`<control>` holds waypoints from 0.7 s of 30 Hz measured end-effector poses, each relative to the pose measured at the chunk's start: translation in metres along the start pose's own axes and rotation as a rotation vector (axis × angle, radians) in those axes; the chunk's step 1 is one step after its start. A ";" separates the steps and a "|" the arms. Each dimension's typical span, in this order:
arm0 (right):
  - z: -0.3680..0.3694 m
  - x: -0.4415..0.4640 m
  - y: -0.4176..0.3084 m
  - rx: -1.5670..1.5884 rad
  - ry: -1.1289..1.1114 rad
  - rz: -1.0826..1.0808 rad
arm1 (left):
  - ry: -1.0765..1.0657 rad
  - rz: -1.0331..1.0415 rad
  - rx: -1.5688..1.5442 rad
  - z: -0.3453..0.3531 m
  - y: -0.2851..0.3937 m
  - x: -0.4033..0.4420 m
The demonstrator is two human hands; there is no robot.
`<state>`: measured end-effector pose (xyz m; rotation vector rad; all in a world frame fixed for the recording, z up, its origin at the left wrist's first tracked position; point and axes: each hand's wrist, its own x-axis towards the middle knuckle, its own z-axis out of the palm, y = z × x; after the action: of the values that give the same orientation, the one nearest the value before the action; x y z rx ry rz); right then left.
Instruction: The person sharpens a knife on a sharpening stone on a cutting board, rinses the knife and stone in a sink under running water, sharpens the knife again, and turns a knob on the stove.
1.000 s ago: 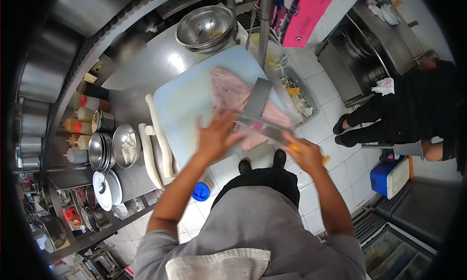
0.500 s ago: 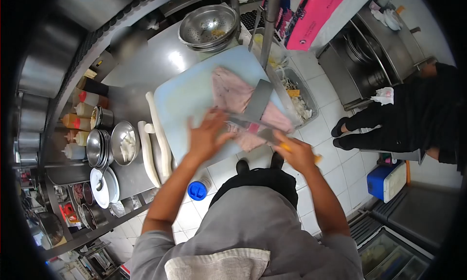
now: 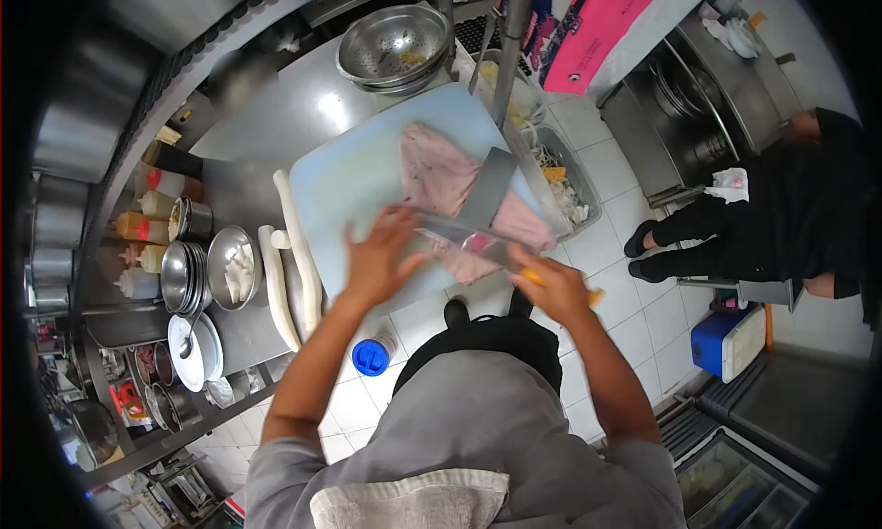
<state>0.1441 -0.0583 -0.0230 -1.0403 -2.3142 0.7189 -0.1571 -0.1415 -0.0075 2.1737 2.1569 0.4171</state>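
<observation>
My right hand (image 3: pixel 554 290) is closed round the yellow handle of a long-bladed knife (image 3: pixel 464 235). Its blade points left and lies across the lower part of a pale pink, flat raw piece (image 3: pixel 436 171), meat or fish, I cannot tell which. My left hand (image 3: pixel 375 258), fingers spread, is by the blade's tip; whether it touches the blade is unclear. A broad grey blade (image 3: pixel 490 187) lies slantwise on the pink piece. Under all this is a light blue cutting board (image 3: pixel 344 162).
Long white vegetables (image 3: pixel 299 244) lie left of the board, by a steel bowl (image 3: pixel 233 267) of white pieces. Colanders (image 3: pixel 393 51) stand at the back. A clear bin (image 3: pixel 565 175) of scraps borders the board's right. A person in black (image 3: pixel 763 208) stands at right.
My hands and the knife have shifted only slightly, with the left fingers a little left of before. The pink piece and the broad blade stay in place.
</observation>
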 end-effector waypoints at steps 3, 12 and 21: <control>-0.055 -0.051 0.035 -0.115 0.038 0.127 | 0.051 0.218 -0.116 0.037 0.065 0.045; 0.023 0.036 -0.025 -0.071 -0.219 -0.039 | -0.032 -0.148 0.040 -0.018 -0.038 -0.032; -0.070 -0.042 0.033 -0.122 -0.081 0.205 | 0.053 0.177 -0.143 0.036 0.070 0.044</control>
<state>0.2290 -0.0541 -0.0021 -1.3417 -2.3679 0.7162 -0.0810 -0.0938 -0.0200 2.3052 1.8996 0.6249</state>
